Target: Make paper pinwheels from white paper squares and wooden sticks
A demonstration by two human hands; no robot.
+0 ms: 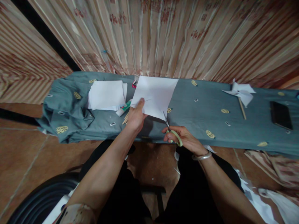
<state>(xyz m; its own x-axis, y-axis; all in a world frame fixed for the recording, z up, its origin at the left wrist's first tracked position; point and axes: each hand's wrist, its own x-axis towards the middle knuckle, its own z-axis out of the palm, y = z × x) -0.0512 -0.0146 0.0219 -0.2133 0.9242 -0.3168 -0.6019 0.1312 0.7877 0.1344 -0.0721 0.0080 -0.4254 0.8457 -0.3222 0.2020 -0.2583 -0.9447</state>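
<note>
My left hand (137, 116) pinches a white sheet of paper (156, 90) by its near left part, thumb on top. The sheet is held up over the cloth-covered bench and shows a short slit or line beside my thumb. My right hand (178, 135) has its fingers in the pale green handles of a pair of scissors (171, 132). Their blades point up and away, at the sheet's near right corner; whether the paper lies between them I cannot tell. Close to my left hand lie a green and white glue tube (124, 108) and several thin wooden sticks (126, 119).
A stack of white paper (106, 95) lies at the left of the bench cloth (198, 109). Behind the held sheet is a small red box (134, 83), partly hidden. A paper pinwheel (241, 93) on a stick and a dark phone (281, 115) lie at the right. A pleated curtain (151, 37) hangs behind.
</note>
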